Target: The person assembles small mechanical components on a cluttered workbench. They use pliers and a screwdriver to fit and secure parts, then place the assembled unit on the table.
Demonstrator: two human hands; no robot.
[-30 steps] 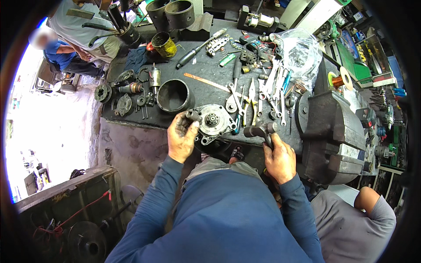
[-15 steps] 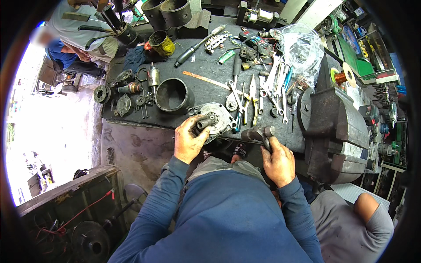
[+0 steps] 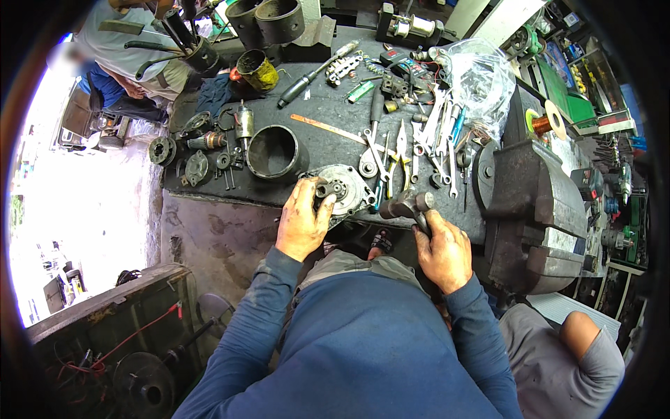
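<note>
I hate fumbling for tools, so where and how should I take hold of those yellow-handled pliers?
Probably around both handles of the yellow-handled pliers, reaching from your own side: they lie on the workbench with the handles toward you and the tapered jaws pointing away.

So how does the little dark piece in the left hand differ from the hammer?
The dark piece is a short tube with no handle visible; the hammer has a thick head on a handle. The left hand holds the piece over the round housing; the right hand holds the hammer off to the housing's right. Both are dark and look like worn metal.
</note>
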